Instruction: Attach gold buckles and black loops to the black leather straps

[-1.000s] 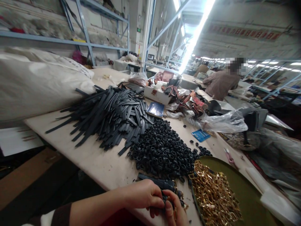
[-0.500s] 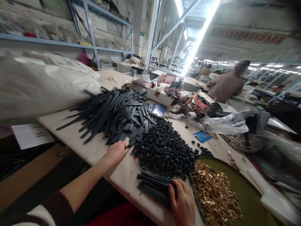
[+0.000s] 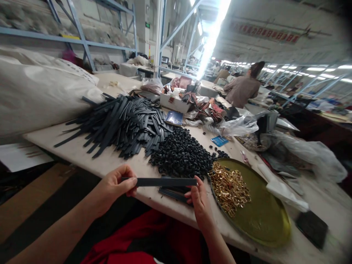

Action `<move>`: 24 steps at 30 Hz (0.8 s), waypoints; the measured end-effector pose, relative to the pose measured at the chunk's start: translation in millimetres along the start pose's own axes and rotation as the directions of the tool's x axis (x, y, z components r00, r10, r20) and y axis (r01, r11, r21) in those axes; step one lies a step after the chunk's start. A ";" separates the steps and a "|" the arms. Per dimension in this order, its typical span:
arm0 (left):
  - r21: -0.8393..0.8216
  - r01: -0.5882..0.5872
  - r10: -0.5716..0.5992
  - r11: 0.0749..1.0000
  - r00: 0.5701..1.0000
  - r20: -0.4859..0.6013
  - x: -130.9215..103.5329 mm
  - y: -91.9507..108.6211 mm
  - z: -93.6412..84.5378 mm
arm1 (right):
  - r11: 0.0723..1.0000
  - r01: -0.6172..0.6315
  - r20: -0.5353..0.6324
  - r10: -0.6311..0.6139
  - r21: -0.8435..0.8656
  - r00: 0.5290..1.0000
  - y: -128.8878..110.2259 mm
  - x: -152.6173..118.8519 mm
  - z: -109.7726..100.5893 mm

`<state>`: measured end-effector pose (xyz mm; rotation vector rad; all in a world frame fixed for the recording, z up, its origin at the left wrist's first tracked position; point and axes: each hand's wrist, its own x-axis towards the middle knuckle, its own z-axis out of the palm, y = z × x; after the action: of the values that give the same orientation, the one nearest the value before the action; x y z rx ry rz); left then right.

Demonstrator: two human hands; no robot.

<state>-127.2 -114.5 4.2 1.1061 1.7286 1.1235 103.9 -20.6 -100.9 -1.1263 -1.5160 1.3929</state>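
A flat black strap (image 3: 167, 182) is stretched level between my hands, above the table's near edge. My left hand (image 3: 123, 182) pinches its left end between thumb and fingers. At its right end, the fingertips of my right hand (image 3: 197, 194) close on the tip. Beneath and behind the strap, a few more straps (image 3: 174, 194) lie on the table. Just beyond is a heap of small black loops (image 3: 181, 154). A large pile of black straps (image 3: 123, 124) spreads to the left of the loops.
A round olive tray (image 3: 264, 205) holds gold metal buckles (image 3: 229, 187) at the right. A big white sack (image 3: 41, 91) stands at the left. Farther back are a white box (image 3: 174, 103), a blue packet (image 3: 219, 140), plastic bags and a person (image 3: 242, 88) facing away.
My left hand has come away from the strap pile, and my right hand has risen from the small stack. One strap is now held between them. The view has shifted to the right.
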 end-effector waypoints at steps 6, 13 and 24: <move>0.017 0.223 -0.211 0.975 0.895 0.392 -7.3 -25.0 43.4 | 0.929 -0.120 -0.050 0.147 0.351 0.988 1.6 -11.4 0.0; -0.039 0.419 -0.297 0.907 0.704 0.645 24.7 -23.0 98.6 | 0.999 -0.031 0.069 0.031 0.008 0.997 9.2 11.0 -7.0; -0.216 0.578 -0.392 0.787 0.739 0.548 77.9 -31.7 116.2 | 0.277 0.176 0.143 -0.137 -0.945 0.980 56.6 103.7 -64.0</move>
<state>-53.3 -18.3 -72.4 0.5534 1.2301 0.7114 138.2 98.3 -153.2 -1.5330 -2.5277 0.1585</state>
